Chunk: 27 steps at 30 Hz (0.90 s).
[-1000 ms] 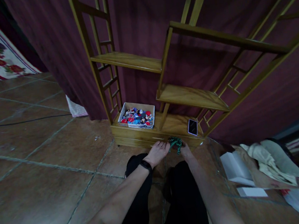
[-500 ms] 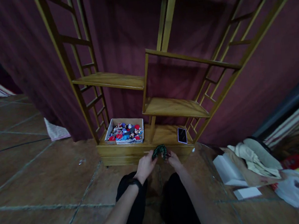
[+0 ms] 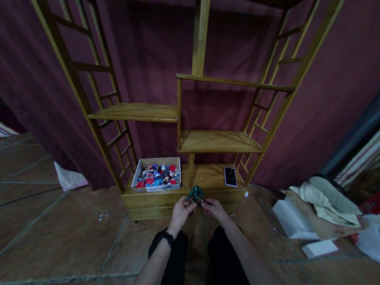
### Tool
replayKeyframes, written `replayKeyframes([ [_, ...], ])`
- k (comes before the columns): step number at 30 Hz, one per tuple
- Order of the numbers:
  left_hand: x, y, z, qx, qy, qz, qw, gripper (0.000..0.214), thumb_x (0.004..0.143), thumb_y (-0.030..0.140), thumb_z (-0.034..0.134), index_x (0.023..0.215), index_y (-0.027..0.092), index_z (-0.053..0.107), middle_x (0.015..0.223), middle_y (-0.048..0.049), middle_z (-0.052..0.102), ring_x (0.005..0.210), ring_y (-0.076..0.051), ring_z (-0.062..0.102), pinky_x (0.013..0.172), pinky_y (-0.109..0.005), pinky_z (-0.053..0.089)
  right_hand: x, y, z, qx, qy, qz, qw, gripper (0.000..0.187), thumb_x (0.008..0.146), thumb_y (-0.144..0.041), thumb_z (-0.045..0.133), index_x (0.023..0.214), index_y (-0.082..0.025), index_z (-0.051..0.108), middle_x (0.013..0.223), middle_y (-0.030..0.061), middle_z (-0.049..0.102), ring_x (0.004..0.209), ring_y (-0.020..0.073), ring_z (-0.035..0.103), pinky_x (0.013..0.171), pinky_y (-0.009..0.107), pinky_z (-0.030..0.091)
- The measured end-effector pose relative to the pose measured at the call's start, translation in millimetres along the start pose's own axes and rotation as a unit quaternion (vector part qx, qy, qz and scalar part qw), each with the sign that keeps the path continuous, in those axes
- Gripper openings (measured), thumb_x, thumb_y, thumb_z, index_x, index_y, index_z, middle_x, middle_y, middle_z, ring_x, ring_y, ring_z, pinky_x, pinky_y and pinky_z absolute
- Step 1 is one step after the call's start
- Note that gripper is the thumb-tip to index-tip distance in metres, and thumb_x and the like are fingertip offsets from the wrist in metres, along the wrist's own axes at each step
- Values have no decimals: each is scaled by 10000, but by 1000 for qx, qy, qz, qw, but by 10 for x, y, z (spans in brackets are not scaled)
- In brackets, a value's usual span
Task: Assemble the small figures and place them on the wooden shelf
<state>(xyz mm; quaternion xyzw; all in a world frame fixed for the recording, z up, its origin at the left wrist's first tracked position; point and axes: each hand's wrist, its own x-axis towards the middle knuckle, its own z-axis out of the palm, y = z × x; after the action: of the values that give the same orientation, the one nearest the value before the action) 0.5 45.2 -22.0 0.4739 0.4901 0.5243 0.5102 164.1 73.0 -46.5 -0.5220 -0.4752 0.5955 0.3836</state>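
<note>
A heavy maroon curtain (image 3: 152,50) with soft vertical folds hangs as the backdrop. In front of it lies a floor of large brown glazed tiles (image 3: 50,240) with pale grout lines. Against the curtain stands a tall open shelf unit of yellowish varnished wood (image 3: 217,141), with ladder-like lattice sides, staggered flat boards and a low base board. On the floor to the right a rumpled cream cloth (image 3: 323,200) lies on a heap, just beside a flat white cardboard box (image 3: 290,220).

On the left of the base board sits a shallow rectangular open carton (image 3: 156,188), filled with a jumble of small red, blue and dark trinkets (image 3: 157,175), too small to tell apart. On the right of the same board a black smartphone with a pale rim (image 3: 230,176) lies flat.

The left hand (image 3: 180,211), with a black wristband (image 3: 166,237), and the right hand (image 3: 214,208) meet close together above the knees. Fingertips of both are pinched on a small dark green object (image 3: 195,194) with a knobbly, crumpled outline, held up between them just in front of the base board's edge, between carton and smartphone
</note>
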Motion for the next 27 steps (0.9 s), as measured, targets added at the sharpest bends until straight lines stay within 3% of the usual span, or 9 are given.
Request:
replayKeyframes([
  [15, 6, 24, 25, -30, -9, -16, 999, 422, 510, 328, 736, 814, 141, 510, 493, 47, 552, 458, -98, 531, 476, -199, 397, 1, -14, 22, 5, 7, 12, 1000, 470, 535, -543, 641, 790, -150, 596, 599, -16, 563, 506, 97, 492, 488, 220, 402],
  [27, 8, 8, 38, -45, -22, -27, 998, 499, 509, 330, 736, 925, 104, 580, 487, 49, 526, 463, -93, 507, 496, -217, 397, 50, 79, 35, -77, 25, -19, 997, 299, 621, -449, 582, 714, -165, 574, 538, -39, 514, 507, 104, 490, 483, 211, 399],
])
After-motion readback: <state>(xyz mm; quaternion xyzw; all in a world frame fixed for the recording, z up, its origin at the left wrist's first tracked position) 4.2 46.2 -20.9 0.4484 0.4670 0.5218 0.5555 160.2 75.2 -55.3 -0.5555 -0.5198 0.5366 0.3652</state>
